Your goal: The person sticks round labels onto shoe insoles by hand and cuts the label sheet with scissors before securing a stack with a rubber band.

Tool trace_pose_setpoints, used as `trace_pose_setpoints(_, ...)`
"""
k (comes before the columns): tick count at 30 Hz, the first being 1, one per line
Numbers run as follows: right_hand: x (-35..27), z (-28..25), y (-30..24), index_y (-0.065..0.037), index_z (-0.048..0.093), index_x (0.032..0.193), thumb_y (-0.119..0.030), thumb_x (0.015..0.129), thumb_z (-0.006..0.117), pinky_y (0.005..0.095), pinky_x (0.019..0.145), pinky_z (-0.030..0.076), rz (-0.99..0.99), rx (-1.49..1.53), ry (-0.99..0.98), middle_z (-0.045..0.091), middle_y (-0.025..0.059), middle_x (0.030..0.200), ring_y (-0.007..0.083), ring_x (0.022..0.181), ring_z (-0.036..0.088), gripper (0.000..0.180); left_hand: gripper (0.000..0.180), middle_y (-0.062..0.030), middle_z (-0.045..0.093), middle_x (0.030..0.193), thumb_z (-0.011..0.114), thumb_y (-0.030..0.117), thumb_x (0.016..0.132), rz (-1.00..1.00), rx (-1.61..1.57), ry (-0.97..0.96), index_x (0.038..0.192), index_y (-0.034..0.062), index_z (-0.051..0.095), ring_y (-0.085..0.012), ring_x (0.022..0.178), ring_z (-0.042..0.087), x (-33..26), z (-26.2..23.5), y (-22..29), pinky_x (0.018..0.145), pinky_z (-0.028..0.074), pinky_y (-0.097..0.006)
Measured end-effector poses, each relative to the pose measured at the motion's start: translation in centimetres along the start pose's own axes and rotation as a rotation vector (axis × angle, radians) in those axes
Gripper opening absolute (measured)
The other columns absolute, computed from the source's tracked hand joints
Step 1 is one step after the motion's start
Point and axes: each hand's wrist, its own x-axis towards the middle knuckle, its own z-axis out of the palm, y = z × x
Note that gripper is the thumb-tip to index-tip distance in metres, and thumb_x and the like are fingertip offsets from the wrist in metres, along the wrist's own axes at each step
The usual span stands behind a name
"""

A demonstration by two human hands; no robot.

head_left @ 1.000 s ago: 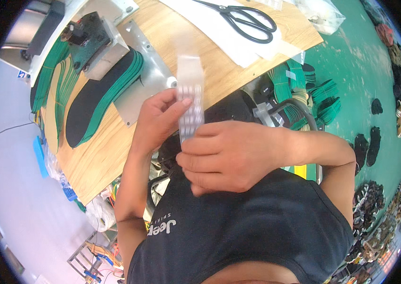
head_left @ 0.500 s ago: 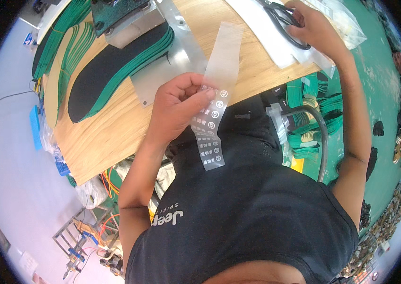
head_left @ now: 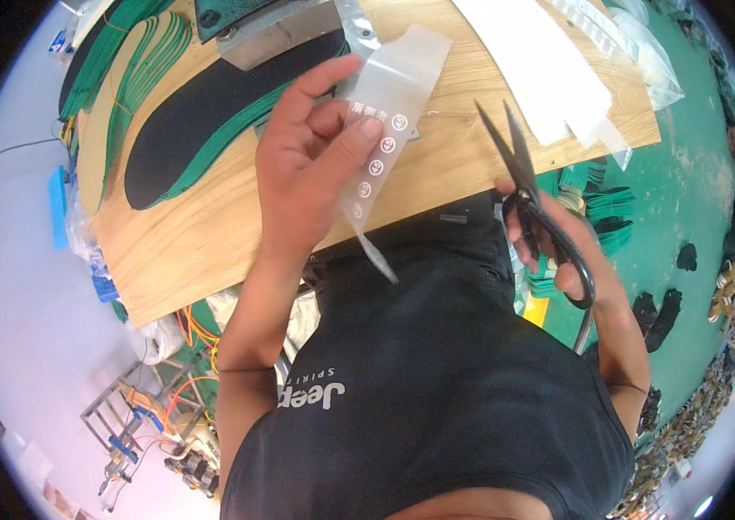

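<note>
My left hand (head_left: 298, 173) pinches a translucent strip (head_left: 406, 69) printed with white marks, the thumb pressed on it and the index finger raised. One end of the strip stands up over the wooden table; the other hangs twisted in front of my black shirt. In my right hand (head_left: 582, 232) is a pair of black-handled scissors (head_left: 521, 165), fingers around the handles. The blades are a little apart and point up over the table's near edge, to the right of the strip and not touching it.
A stack of black-topped green insoles (head_left: 202, 121) lies left on the wooden table (head_left: 185, 260), under a metal block (head_left: 285, 39). Beige and green insoles (head_left: 120, 113) stand farther left. White sheets (head_left: 523, 69) and clear plastic bags (head_left: 649, 61) lie at the right; more green bundles (head_left: 614, 208) sit below.
My right hand has lifted the scissors off the white sheets and brought them nearer, with the blades now pointing up. My left hand has risen slightly, and the strip's lower end has twisted.
</note>
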Motion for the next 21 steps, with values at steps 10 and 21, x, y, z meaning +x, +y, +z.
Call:
trace_pose_setpoints(10, 1.8, 1.1, -1.2, 0.002, 0.034, 0.137, -0.060, 0.061, 0.077, 0.0175, 0.065, 0.040, 0.030, -0.259, -0.091, 0.057, 0.0012, 0.091, 0.0063, 0.073, 0.049, 0.107, 0.033, 0.0027, 0.054, 0.071, 0.052, -0.002, 0.086, 0.162, 0.122, -0.016, 0.119, 0.0028, 0.054, -0.0012, 0.062, 0.048, -0.3, 0.2, 0.1, 0.056, 0.035, -0.016)
trace_pose_setpoints(21, 2.1, 1.1, -1.0, 0.003, 0.037, 0.135, -0.068, 0.059, 0.073, 0.0177, 0.058, 0.039, -0.007, -0.237, -0.107, 0.058, 0.0027, 0.086, 0.0059, 0.066, 0.048, 0.110, 0.048, -0.0008, 0.059, 0.072, 0.056, -0.005, 0.081, 0.083, 0.112, -0.112, 0.126, 0.0041, 0.043, -0.0024, 0.064, 0.051, -0.4, 2.3, 0.3, 0.057, 0.037, -0.016)
